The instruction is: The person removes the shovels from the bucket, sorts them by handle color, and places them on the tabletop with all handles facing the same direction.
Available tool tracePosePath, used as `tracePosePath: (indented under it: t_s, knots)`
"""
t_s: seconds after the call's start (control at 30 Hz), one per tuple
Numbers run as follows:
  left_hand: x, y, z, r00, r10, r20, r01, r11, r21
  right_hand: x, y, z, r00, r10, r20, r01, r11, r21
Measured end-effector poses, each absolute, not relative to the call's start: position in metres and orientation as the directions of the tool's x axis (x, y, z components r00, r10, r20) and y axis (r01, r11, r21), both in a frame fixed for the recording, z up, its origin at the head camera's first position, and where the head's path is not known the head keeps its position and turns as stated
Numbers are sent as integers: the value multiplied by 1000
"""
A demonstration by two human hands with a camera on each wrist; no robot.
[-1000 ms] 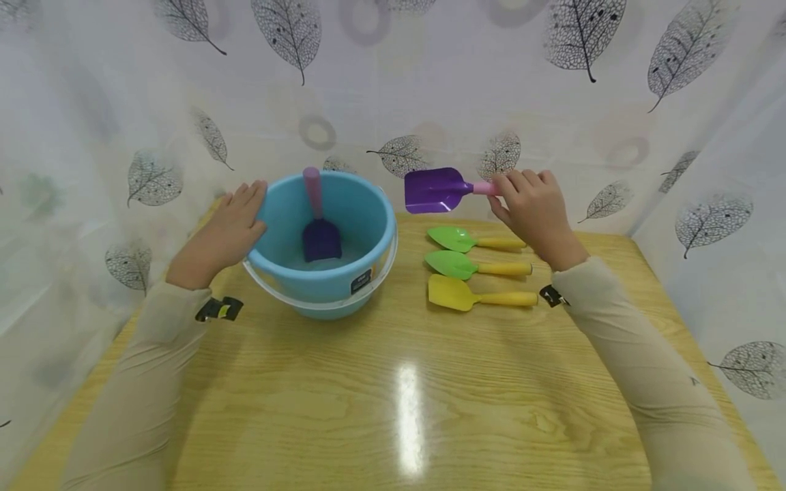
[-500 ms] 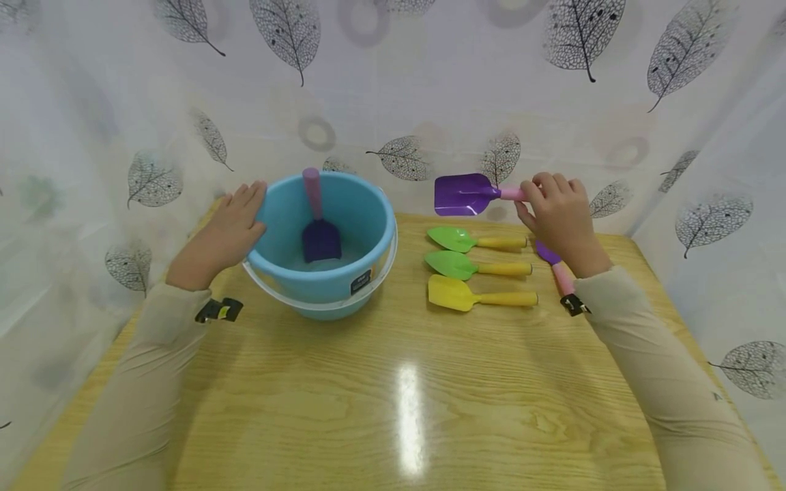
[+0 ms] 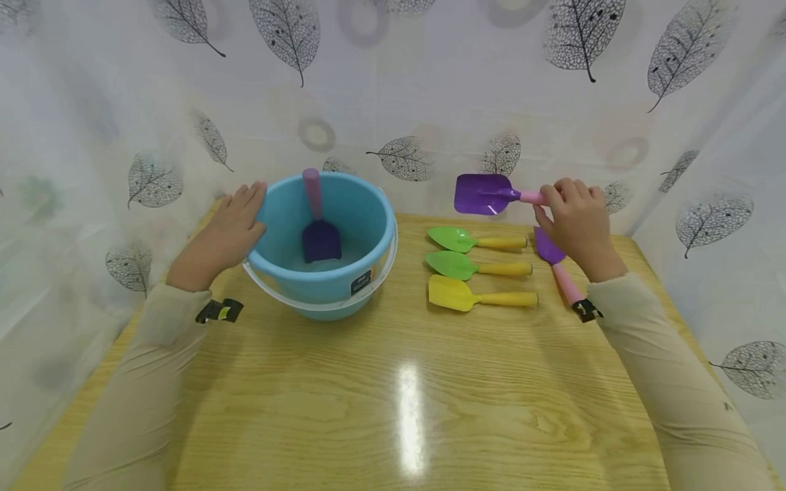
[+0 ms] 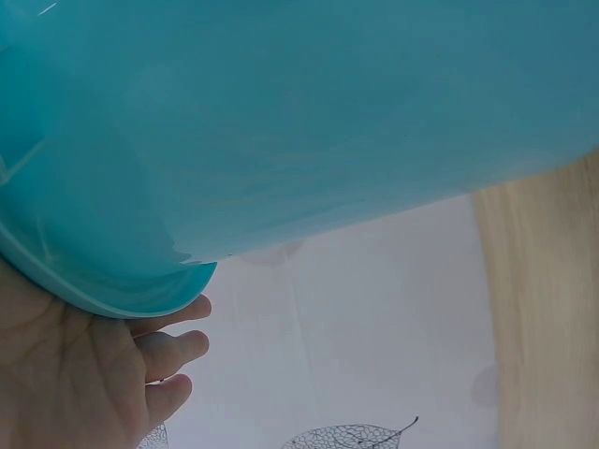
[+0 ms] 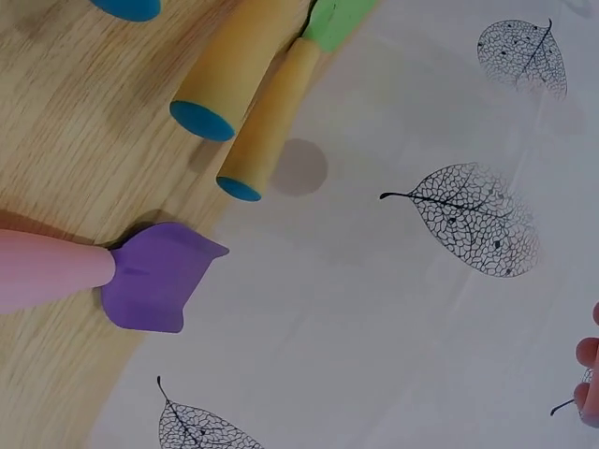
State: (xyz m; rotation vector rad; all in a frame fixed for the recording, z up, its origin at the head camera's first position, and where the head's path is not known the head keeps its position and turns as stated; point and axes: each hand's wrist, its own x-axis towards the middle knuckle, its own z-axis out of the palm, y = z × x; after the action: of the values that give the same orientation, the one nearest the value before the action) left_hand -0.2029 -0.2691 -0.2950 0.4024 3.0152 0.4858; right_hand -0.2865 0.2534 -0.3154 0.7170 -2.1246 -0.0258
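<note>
A purple hand shovel with a pink handle (image 3: 483, 194) is held level above the far table edge. The right hand (image 3: 574, 218) pinches the end of that handle between thumb and fingers; in the right wrist view only some fingertips (image 5: 588, 369) show at the right edge. The left hand (image 3: 224, 235) rests on the left rim of a light blue bucket (image 3: 325, 273), its fingers extended along and over the edge. Inside the bucket, a second purple shovel (image 3: 321, 239) leans with its pink handle up. Below the right hand lies another purple shovel (image 3: 568, 283), partly covered by the wrist.
Right of the bucket, two green trowels (image 3: 451, 264) and a yellow shovel (image 3: 457, 293) lie in a row, handles pointing right. A white bail handle (image 3: 319, 307) hangs at the bucket's front. A leaf-print curtain (image 3: 430, 82) surrounds the wooden table (image 3: 368, 409).
The right hand has moved to the right with the purple shovel, uncovering the other purple shovel on the table. The left hand and the bucket have stayed in place.
</note>
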Motion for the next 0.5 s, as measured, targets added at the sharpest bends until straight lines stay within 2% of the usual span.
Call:
tracePosePath:
  t_s: [0.27, 0.5]
  knots:
    - [-202, -268, -293, -964, 264, -15, 245, 914, 324, -286, 272, -321, -491, -465, 737, -446, 861, 246]
    - [-201, -266, -292, -966, 257, -19, 238, 917, 320, -282, 286, -325, -549, -442, 710, -426, 878, 218]
